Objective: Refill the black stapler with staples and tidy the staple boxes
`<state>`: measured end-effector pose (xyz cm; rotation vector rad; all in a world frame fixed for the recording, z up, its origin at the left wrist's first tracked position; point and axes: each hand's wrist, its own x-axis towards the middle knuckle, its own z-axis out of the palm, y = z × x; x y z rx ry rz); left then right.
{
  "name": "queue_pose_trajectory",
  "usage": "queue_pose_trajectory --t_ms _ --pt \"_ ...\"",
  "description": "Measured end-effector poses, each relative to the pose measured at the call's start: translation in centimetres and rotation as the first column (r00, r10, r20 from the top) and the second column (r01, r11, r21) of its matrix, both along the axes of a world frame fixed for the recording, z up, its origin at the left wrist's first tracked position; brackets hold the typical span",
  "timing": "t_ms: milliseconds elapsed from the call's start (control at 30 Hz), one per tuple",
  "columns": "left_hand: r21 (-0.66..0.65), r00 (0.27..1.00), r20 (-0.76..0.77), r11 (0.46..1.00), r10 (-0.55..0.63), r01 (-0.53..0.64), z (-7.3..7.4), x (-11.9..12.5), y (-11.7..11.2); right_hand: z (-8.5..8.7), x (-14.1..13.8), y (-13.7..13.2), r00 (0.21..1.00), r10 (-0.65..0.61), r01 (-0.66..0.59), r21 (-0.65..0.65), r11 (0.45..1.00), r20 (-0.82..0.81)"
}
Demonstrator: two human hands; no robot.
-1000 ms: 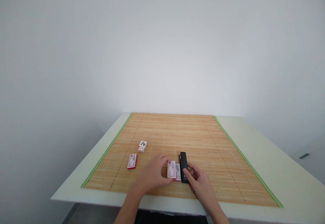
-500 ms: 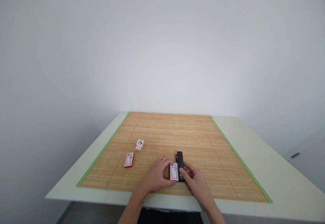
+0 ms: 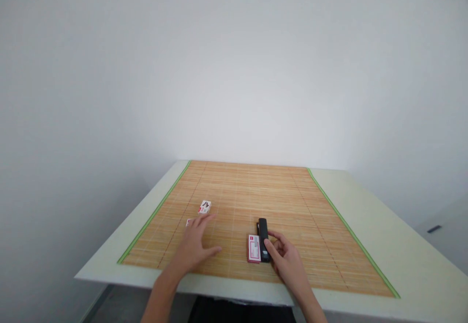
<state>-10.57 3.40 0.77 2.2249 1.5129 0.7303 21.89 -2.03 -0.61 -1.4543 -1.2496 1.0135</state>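
Observation:
My left hand (image 3: 193, 246) is open, thumb and fingers apart, above the left part of the mat. Beneath it, a red-and-white box (image 3: 188, 222) is mostly hidden. Just past its fingertips lies a small white box (image 3: 205, 207) with a dark print. A black stapler (image 3: 263, 237) lies lengthwise near the front of the mat. My right hand (image 3: 285, 257) grips its near end, thumb on top and fingers along its right side. Against the stapler's left side lies another small red-and-white box (image 3: 254, 248), flat, with no hand on it.
A bamboo mat (image 3: 256, 186) with green edging covers much of the white table (image 3: 380, 225). A plain white wall (image 3: 234, 69) rises behind the table. The table's front edge runs just before my body.
My left hand has let go of the box beside the stapler and moved left, over the other red-and-white box. My right hand stays on the stapler. The view has shifted slightly.

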Motion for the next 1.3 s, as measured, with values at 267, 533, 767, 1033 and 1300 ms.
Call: queue_pose_trajectory --t_ms 267,533,767,1033,1300 --pt "-0.105 0.988 -0.047 0.983 0.146 -0.15 0.2 -6.3 1.8 -0.5 0.1 0.2 0.998 0.021 -0.022 0.017 1.0 0.059" --pt "-0.074 0.945 0.262 0.973 -0.194 0.22 3.8 9.7 -1.0 -0.5 0.0 0.3 0.992 0.02 -0.021 0.008 1.0 0.121" --pt "-0.131 0.945 0.228 0.954 -0.234 0.268 2.3 12.3 -1.5 -0.6 0.1 0.4 0.992 0.044 -0.044 -0.001 0.999 0.12" --pt "-0.074 0.956 0.184 0.967 -0.229 0.246 1.5 12.7 -1.4 -0.5 0.2 0.2 0.992 0.042 -0.044 0.01 0.999 0.123" --pt "-0.072 0.96 0.192 0.972 -0.205 0.222 0.0 13.6 -2.1 -0.3 0.1 0.1 0.996 0.059 -0.058 -0.02 0.998 0.059"
